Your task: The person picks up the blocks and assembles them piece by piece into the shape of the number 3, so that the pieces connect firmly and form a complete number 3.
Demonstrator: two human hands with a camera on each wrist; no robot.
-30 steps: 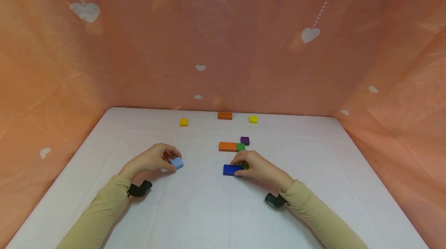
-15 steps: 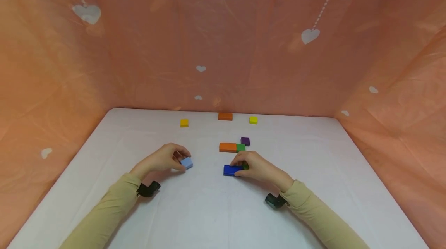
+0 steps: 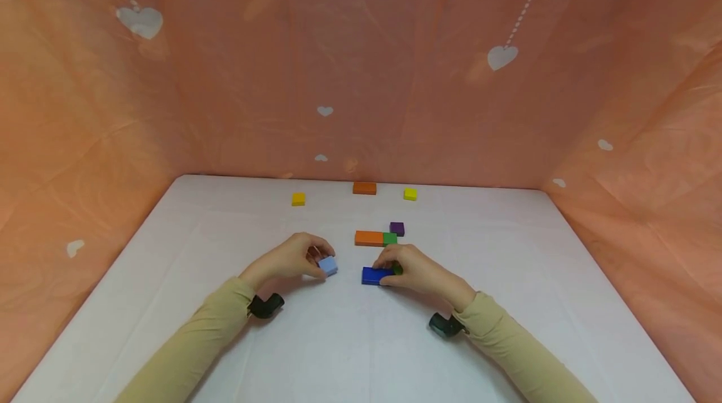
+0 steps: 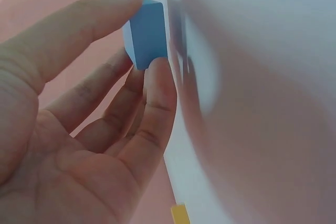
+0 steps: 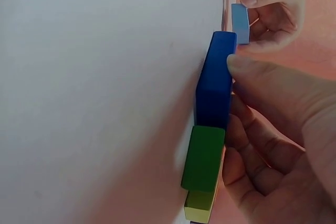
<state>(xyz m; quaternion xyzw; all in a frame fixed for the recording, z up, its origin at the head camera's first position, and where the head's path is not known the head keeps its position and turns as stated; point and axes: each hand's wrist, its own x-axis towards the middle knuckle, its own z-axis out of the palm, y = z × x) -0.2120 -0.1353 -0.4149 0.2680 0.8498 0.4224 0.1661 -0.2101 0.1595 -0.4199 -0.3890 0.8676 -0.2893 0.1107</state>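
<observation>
A light blue block (image 3: 328, 266) is pinched between the thumb and fingers of my left hand (image 3: 293, 257), just above the white table; in the left wrist view the light blue block (image 4: 148, 34) casts a shadow beside it. My right hand (image 3: 417, 270) grips a long dark blue block (image 3: 373, 276) lying on the table, thumb on the near side and fingers on the far side. At the dark blue block's right end sits a green block (image 5: 203, 157), mostly hidden under the hand in the head view. A gap separates the light blue block from the dark blue one.
Beyond the right hand lie an orange block (image 3: 368, 238) touching a green block (image 3: 390, 239), and a purple block (image 3: 397, 229). Farther back are an amber block (image 3: 298, 199), a dark orange block (image 3: 364, 188) and a yellow block (image 3: 410, 194). An orange curtain (image 3: 361, 77) surrounds the table (image 3: 316, 353).
My left hand has moved right with the light blue block, closer to the dark blue block. The right hand has stayed in place on the dark blue block.
</observation>
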